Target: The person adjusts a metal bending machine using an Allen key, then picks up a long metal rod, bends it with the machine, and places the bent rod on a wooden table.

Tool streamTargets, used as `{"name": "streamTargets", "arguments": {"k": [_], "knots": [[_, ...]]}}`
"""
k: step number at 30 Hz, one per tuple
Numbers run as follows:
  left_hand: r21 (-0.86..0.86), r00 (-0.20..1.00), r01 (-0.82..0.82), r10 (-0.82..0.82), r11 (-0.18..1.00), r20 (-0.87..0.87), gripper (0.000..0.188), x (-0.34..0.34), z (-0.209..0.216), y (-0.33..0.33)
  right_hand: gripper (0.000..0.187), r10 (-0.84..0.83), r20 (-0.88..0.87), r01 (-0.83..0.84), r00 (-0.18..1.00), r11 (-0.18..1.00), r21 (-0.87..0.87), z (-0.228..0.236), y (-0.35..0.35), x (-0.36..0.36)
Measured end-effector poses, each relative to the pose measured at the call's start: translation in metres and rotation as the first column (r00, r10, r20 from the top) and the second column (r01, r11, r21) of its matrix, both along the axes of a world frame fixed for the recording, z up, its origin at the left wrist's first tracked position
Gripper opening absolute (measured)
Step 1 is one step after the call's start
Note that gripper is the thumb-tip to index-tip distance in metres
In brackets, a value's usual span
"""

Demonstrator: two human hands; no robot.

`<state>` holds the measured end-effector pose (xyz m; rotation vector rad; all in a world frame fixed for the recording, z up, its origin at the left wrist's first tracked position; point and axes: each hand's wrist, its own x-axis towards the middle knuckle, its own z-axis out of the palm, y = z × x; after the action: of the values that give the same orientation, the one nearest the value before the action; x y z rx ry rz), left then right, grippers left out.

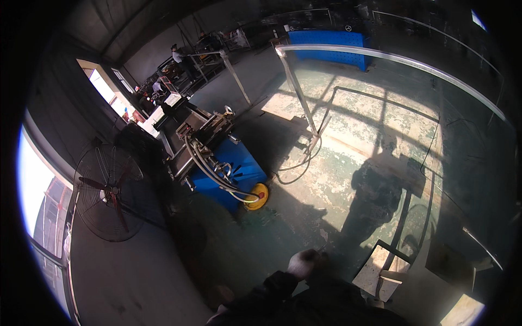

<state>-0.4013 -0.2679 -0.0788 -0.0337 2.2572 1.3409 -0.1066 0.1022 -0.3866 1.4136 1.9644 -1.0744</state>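
My left hand (302, 264) shows at the lower middle, at the end of a dark sleeve. It looks rounded, but its fingers are lost in deep shadow, so I cannot tell whether they hold anything. Below it spreads dark clothing. Nowhere can my right hand be made out. Ahead and to the left stands a blue machine (231, 168) with hoses looping over its side and a yellow round part (257, 196) at its foot. Closer on the right is a pale board-like piece (380, 271) in sunlight.
A large round fan (111, 193) stands at the left by bright windows. A metal rail frame (391, 54) crosses the right, with a hose (304, 169) on the floor under it. Farther off are a blue perforated panel (329, 48) and a person (182, 61) at machinery.
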Motion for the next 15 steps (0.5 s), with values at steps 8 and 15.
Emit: {"name": "streamTargets", "arguments": {"k": [8,15], "knots": [[0.01,0.996,0.06,-0.06,0.998,-0.063,0.013,-0.199,-0.033,-0.012,0.046,-0.041,-0.123,0.056,0.992,0.991,0.12,0.079,-0.036,-0.161],[0.034,0.768,0.552,-0.492,0.833,-0.411,0.005,-0.367,-0.001,0.173,0.046,-0.593,-0.131,0.591,0.794,0.804,-0.056,0.119,-0.003,-0.274]]}}
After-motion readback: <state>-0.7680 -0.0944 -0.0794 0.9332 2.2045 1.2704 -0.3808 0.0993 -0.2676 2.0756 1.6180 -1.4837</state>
